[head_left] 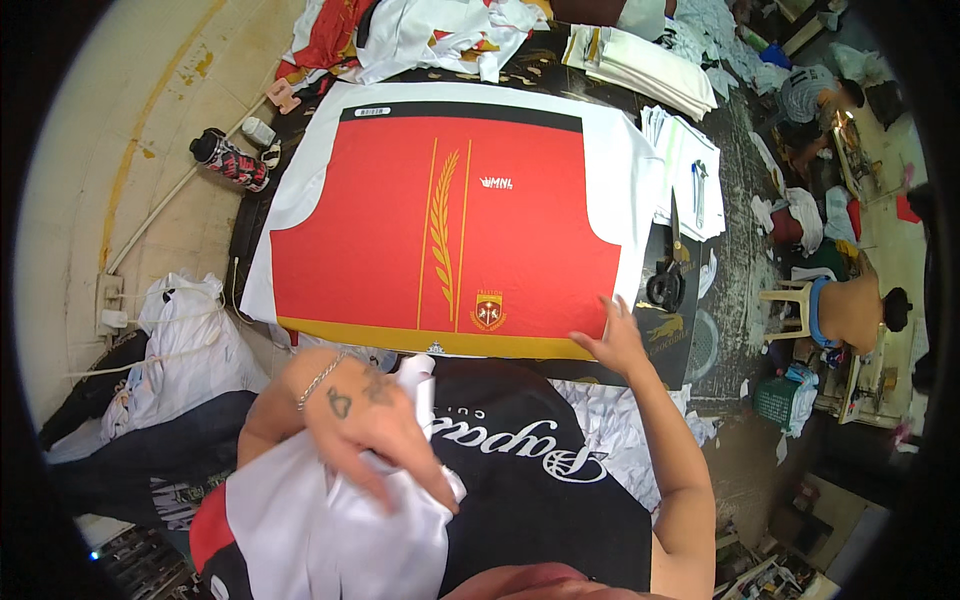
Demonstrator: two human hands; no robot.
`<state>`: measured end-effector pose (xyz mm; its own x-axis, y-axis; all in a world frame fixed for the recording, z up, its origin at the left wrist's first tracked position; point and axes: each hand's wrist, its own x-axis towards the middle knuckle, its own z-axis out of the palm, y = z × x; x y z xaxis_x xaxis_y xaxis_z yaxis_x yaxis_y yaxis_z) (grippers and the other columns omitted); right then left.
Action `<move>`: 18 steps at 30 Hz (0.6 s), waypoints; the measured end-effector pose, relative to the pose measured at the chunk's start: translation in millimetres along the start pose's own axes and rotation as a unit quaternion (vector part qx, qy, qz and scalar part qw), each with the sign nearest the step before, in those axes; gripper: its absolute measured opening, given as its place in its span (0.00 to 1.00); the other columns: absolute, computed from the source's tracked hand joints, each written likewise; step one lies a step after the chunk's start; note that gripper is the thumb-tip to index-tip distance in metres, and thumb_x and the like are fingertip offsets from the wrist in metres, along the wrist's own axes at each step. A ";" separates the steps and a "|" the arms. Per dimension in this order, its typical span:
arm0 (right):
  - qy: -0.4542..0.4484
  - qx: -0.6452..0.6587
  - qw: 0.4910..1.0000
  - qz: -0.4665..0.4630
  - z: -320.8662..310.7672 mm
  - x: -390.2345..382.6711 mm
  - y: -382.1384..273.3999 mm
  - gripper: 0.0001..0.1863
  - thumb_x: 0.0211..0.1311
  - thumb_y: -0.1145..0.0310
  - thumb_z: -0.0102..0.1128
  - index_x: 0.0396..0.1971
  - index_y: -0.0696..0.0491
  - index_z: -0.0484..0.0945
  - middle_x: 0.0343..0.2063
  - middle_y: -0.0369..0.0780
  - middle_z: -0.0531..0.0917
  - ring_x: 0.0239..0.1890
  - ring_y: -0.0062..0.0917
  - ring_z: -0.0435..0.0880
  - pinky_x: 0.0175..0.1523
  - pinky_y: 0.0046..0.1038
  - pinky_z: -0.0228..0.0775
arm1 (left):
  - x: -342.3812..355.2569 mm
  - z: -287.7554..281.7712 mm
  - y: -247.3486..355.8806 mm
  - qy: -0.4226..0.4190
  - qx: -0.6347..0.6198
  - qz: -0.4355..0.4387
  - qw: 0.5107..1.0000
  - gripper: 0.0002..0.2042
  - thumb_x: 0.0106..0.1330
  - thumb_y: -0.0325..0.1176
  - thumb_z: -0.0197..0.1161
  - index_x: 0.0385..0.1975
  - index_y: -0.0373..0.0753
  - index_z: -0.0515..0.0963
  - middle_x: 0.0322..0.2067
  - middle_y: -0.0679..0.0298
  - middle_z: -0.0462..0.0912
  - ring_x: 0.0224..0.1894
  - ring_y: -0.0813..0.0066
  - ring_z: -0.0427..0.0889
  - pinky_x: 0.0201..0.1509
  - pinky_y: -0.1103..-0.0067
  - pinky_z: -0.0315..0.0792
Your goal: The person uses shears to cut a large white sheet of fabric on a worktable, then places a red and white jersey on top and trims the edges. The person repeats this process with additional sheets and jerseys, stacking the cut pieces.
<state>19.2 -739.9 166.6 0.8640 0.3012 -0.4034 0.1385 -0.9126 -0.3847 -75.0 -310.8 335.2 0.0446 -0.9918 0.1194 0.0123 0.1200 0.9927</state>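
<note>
A red printed fabric panel [440, 225] with gold stripes, a leaf motif and a white border lies flat on the dark table [672, 345]. My right hand [612, 335] rests with fingers spread on the panel's lower right corner. My left hand [375, 430], with a chain bracelet at the wrist, is down by my body and grips a bunch of white cloth [340, 530] against my black shirt.
Black-handled scissors [668, 280] lie at the table's right edge, beside stacks of white paper [690, 170]. Folded white sheets [650, 65] and heaped garments [420, 30] sit at the far end. A spray can [232, 160] and a white bag [185, 350] are left. Other people work at right.
</note>
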 end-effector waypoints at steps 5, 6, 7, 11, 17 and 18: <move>-0.252 0.298 0.819 -0.420 -52.6 -15.2 -148.4 0.51 0.56 0.55 0.82 0.75 0.58 0.63 0.71 0.51 0.71 0.75 0.37 0.67 0.78 0.43 0.58 | -39.0 -115.4 35.9 0.471 0.275 -0.214 0.810 0.25 0.63 0.39 0.76 0.58 0.38 0.77 0.48 0.55 0.86 0.50 0.62 0.86 0.52 0.65 0.80; -0.282 0.345 0.804 -0.394 -66.6 -20.8 -167.2 0.44 0.57 0.58 0.81 0.70 0.58 0.68 0.63 0.48 0.78 0.66 0.33 0.75 0.71 0.39 0.66 | -62.3 -139.5 61.3 0.558 0.323 -0.246 0.724 0.26 0.62 0.39 0.76 0.58 0.38 0.76 0.49 0.56 0.85 0.51 0.62 0.85 0.54 0.66 0.79; -0.292 0.378 0.772 -0.420 -81.7 -27.2 -180.2 0.37 0.59 0.61 0.80 0.66 0.58 0.74 0.55 0.45 0.84 0.57 0.28 0.82 0.63 0.36 0.75 | -84.5 -155.2 90.9 0.638 0.363 -0.234 0.637 0.26 0.62 0.38 0.76 0.58 0.39 0.75 0.49 0.56 0.85 0.52 0.63 0.84 0.55 0.67 0.78; -0.012 0.482 0.781 -0.397 -194.6 -54.2 -137.0 0.21 0.70 0.63 0.67 0.56 0.59 0.79 0.47 0.37 0.85 0.48 0.20 0.81 0.56 0.26 0.72 | -132.0 -145.6 202.2 0.727 0.436 0.014 0.529 0.29 0.59 0.37 0.76 0.59 0.42 0.72 0.52 0.59 0.82 0.55 0.66 0.81 0.62 0.70 0.73; 0.350 0.183 0.852 -0.343 -361.5 -14.8 -81.7 0.19 0.81 0.58 0.56 0.49 0.61 0.82 0.40 0.30 0.81 0.46 0.14 0.75 0.55 0.19 0.66 | -108.7 -178.6 202.2 0.400 0.552 -0.436 0.588 0.30 0.68 0.32 0.67 0.70 0.41 0.66 0.57 0.67 0.78 0.60 0.69 0.78 0.69 0.71 0.68; 0.375 0.163 0.856 -0.318 -380.1 -6.4 -88.6 0.20 0.81 0.56 0.57 0.48 0.61 0.82 0.37 0.30 0.81 0.44 0.14 0.76 0.54 0.19 0.67 | -111.4 -189.0 212.0 0.521 0.518 -0.385 0.558 0.27 0.71 0.33 0.64 0.70 0.40 0.67 0.60 0.66 0.78 0.63 0.68 0.77 0.71 0.69 0.68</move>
<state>185.4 -766.1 518.8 0.7493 0.3346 0.5714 0.6584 -0.4685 -0.5891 111.5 -166.8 529.0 0.9883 -0.1037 0.1122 -0.1319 -0.9496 0.2842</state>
